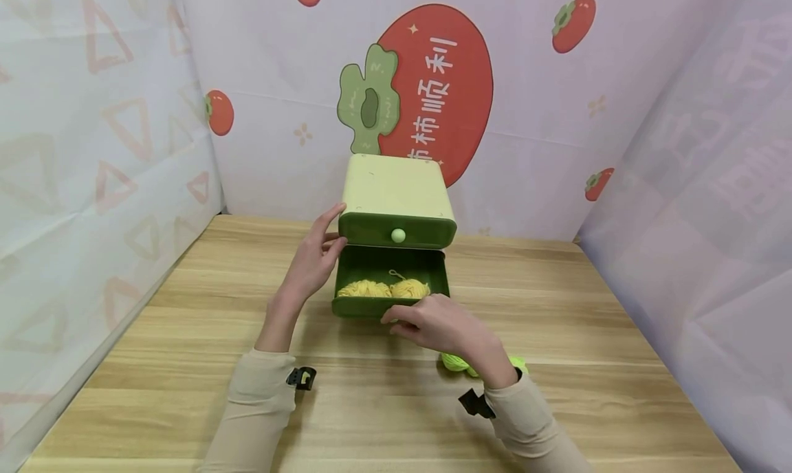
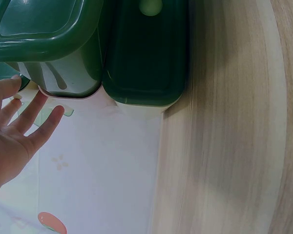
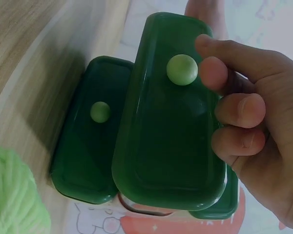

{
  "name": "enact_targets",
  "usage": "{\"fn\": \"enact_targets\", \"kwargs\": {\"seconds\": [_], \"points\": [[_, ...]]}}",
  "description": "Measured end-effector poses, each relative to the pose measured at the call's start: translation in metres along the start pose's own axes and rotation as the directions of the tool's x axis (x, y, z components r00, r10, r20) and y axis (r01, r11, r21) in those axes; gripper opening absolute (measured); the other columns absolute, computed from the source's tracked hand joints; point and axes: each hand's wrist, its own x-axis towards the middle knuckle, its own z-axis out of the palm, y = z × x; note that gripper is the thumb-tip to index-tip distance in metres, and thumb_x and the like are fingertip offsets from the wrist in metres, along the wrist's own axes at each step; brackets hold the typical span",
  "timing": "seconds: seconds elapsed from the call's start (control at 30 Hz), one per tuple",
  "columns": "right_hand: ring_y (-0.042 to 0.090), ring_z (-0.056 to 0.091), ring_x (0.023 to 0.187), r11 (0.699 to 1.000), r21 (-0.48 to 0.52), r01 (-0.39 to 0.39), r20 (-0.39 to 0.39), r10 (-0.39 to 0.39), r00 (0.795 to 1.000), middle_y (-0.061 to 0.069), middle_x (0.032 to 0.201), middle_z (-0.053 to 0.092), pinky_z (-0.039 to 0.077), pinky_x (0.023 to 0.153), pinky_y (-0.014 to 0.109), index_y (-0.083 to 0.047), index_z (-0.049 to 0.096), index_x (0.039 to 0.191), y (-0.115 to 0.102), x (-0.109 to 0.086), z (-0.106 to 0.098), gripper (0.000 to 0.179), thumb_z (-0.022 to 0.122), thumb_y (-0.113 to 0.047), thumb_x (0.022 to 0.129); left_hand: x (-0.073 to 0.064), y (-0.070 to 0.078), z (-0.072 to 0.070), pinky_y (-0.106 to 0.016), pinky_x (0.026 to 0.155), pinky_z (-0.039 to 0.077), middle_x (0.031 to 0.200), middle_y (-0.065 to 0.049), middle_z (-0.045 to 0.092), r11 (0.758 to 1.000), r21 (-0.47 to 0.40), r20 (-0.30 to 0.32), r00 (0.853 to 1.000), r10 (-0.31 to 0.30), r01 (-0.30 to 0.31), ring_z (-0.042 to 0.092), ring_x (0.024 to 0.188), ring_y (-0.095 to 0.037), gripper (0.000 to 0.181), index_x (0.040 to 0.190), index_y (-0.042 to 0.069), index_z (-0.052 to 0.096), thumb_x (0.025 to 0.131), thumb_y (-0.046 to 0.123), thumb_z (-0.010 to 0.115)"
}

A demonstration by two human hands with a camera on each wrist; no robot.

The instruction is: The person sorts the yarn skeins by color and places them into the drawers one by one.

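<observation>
Drawer (image 3: 166,141) out, w/ knob (image 3: 181,69) just beside R fingers (image 3: 241,111).

Your left sleeve (image 1: 262,383) and right sleeve (image 1: 526,418) are creased and beige; a black left mount (image 1: 303,377) and black right mount (image 1: 475,404) jut inward. Your left hand (image 1: 309,260) and right hand (image 1: 447,325) are bare.

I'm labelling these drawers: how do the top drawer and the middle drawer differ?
The top drawer is shut; the middle drawer is pulled out. The middle drawer shows yellow yarn inside, while the top drawer's inside is hidden. Both are green-fronted, with round, pale green knobs.
</observation>
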Motion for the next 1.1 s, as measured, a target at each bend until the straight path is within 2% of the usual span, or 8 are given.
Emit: {"fn": "enact_targets", "kwargs": {"seconds": [0.17, 0.43, 0.73, 0.93, 1.1], "points": [[-0.004, 0.029, 0.039, 0.999, -0.036, -0.014, -0.009, 0.014, 1.000, -0.015, 0.050, 0.047, 0.028, 0.042, 0.009, -0.028, 0.067, 0.104, 0.001, 0.000, 0.003, 0.016, 0.066, -0.027, 0.088, 0.000, 0.000, 0.000, -0.041, 0.093, 0.050, 0.151, 0.010, 0.027, 1.000, 0.001, -0.003, 1.000, 0.003, -0.003, 0.057, 0.114, -0.030, 0.061, 0.144, 0.042, 0.028, 0.096, 0.013, 0.052], [0.000, 0.022, 0.037, 0.991, -0.120, -0.054, -0.023, 0.051, 0.998, -0.014, 0.045, 0.033, 0.021, 0.038, 0.014, -0.026, 0.066, 0.109, 0.002, 0.001, 0.009, 0.020, 0.062, -0.021, 0.090, 0.000, -0.002, 0.000, -0.043, 0.093, 0.050, 0.151, 0.009, 0.026, 1.000, 0.004, 0.001, 1.000, 0.003, -0.003, 0.057, 0.114, -0.030, 0.061, 0.144, 0.042, 0.027, 0.097, 0.014, 0.051], [0.000, 0.023, 0.037, 0.986, -0.157, -0.060, -0.098, 0.045, 0.994, -0.014, 0.045, 0.033, 0.018, 0.037, 0.015, -0.025, 0.067, 0.105, 0.002, 0.003, 0.011, 0.016, 0.063, -0.022, 0.090, -0.001, -0.002, 0.001, -0.040, 0.092, 0.051, 0.150, 0.013, 0.026, 1.000, 0.010, -0.003, 1.000, 0.000, 0.000, 0.058, 0.113, -0.028, 0.060, 0.145, 0.042, 0.027, 0.097, 0.014, 0.051], [-0.001, 0.027, 0.039, 0.985, -0.168, -0.049, -0.167, 0.021, 0.986, -0.015, 0.047, 0.040, 0.019, 0.038, 0.015, -0.025, 0.065, 0.106, 0.004, 0.004, 0.011, 0.016, 0.063, -0.024, 0.090, -0.001, -0.003, 0.000, -0.042, 0.090, 0.052, 0.150, 0.014, 0.027, 1.000, 0.011, -0.008, 1.000, -0.004, 0.004, 0.058, 0.113, -0.027, 0.060, 0.144, 0.043, 0.028, 0.097, 0.016, 0.052], [-0.002, 0.029, 0.041, 0.987, -0.153, -0.047, -0.191, 0.018, 0.982, -0.016, 0.051, 0.045, 0.021, 0.038, 0.015, -0.024, 0.066, 0.107, 0.006, 0.005, 0.013, 0.017, 0.063, -0.024, 0.090, 0.000, -0.003, 0.000, -0.042, 0.089, 0.052, 0.149, 0.014, 0.028, 1.000, 0.013, -0.015, 1.000, -0.015, 0.016, 0.059, 0.111, -0.026, 0.059, 0.143, 0.045, 0.029, 0.097, 0.017, 0.052]]}}
